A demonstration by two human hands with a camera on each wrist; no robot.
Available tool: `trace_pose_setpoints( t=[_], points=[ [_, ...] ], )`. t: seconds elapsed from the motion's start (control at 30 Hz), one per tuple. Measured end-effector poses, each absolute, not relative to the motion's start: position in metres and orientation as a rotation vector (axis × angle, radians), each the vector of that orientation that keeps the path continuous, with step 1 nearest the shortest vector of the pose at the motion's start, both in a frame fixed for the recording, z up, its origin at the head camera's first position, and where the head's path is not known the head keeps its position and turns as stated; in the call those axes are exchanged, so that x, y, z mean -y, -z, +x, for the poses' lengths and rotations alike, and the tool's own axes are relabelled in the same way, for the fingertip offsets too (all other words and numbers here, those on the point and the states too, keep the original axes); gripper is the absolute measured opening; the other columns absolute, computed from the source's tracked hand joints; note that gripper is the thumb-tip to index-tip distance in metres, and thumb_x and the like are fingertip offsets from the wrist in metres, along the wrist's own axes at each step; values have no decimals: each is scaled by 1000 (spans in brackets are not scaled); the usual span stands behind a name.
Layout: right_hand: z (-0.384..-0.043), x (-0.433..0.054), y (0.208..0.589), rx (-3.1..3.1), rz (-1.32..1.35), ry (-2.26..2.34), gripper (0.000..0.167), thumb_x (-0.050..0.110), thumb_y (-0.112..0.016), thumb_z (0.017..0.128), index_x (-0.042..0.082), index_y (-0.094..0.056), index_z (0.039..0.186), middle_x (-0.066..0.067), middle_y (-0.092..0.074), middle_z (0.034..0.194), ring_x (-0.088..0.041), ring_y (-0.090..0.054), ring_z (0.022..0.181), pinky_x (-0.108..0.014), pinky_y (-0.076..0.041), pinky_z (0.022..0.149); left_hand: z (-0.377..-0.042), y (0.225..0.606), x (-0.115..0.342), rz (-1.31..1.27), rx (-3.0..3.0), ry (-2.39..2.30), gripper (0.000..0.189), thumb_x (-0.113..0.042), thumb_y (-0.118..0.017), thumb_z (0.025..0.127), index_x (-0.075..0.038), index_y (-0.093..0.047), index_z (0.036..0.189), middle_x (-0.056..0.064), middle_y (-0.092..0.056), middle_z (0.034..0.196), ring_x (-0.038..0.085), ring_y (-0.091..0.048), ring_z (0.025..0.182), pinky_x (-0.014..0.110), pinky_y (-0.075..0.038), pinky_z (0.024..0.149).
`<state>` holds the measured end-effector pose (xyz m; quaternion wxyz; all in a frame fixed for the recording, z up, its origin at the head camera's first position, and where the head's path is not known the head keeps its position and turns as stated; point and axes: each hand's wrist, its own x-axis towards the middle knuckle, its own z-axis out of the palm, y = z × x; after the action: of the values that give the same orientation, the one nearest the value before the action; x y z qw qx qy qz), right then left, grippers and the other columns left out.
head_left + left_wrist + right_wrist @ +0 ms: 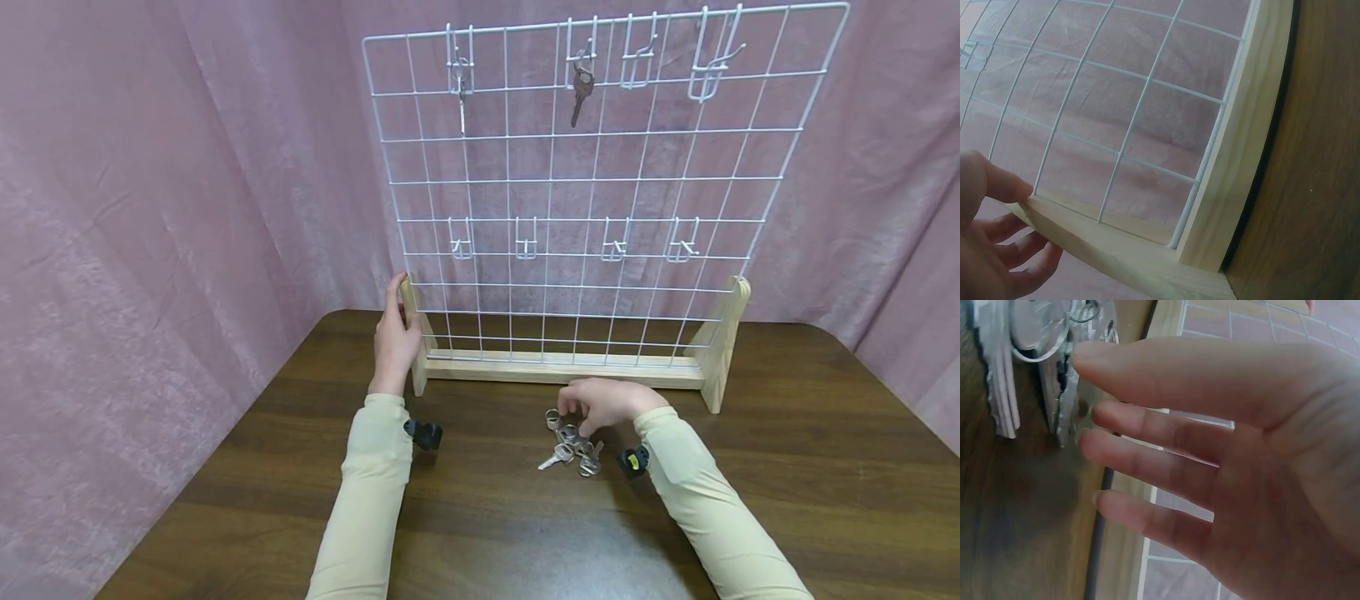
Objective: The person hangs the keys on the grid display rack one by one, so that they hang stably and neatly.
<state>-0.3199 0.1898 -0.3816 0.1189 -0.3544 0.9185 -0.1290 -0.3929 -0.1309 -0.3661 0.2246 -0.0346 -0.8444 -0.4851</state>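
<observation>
My left hand (396, 340) grips the left wooden upright (417, 342) of a white wire grid rack (573, 179). Thumb on one face, fingers behind, as the left wrist view shows on the wooden piece (1079, 240). Over a small heap of keys (576, 446) on the table hovers my right hand (609, 402), its fingertips right at the heap. Seen from the right wrist, the thumb (1147, 365) and fingers (1147, 434) stand apart with nothing between them. Silver keys (997, 375) with rings lie just past the thumb tip.
Two keys hang on the top row of hooks, a silver one (461, 104) at left and a darker one (582, 87) near the middle. Bare hooks (681, 248) line the lower row. A wooden base bar (562, 372) runs along the dark brown table (487, 533); pink curtains hang behind.
</observation>
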Motion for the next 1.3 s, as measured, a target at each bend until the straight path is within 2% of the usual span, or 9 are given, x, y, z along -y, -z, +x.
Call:
trace_pose_setpoints(
  t=[0.23, 0.57, 1.0, 1.3],
  points=[
    [-322, -191, 386, -2690, -1069, 379, 27, -1, -72, 67, 7, -62, 90, -4, -57, 85, -8, -49, 76, -19, -43, 69, -393, 366, 131, -97, 2330, 1325, 68, -7, -50, 95, -42, -26, 148, 20, -61, 119, 37, -64, 92, 49, -53, 73],
    [-323, -193, 390, -2658, -1080, 395, 17, -2, -72, 69, 7, -60, 77, -1, -55, 77, 0, -44, 67, -15, -40, 61, -392, 365, 130, -94, 2335, 1328, 70, -6, -49, 95, -44, -25, 148, 20, -61, 119, 38, -64, 92, 50, -54, 74],
    [-324, -193, 390, -2635, -1085, 389, 17, 1, -74, 73, 8, -59, 75, 5, -54, 70, 1, -43, 65, -16, -39, 60, -394, 366, 130, -95, 2323, 1341, 70, -6, -48, 94, -46, -25, 147, 21, -62, 120, 38, -65, 93, 50, -55, 74],
    [-324, -191, 386, -2620, -1051, 409, 11, -1, -66, 76, 7, -61, 82, 4, -56, 72, 0, -46, 67, -16, -41, 62, -393, 365, 130, -116, 2320, 1334, 69, -6, -48, 94, -43, -26, 148, 21, -63, 118, 37, -64, 90, 48, -54, 72]
  ],
)
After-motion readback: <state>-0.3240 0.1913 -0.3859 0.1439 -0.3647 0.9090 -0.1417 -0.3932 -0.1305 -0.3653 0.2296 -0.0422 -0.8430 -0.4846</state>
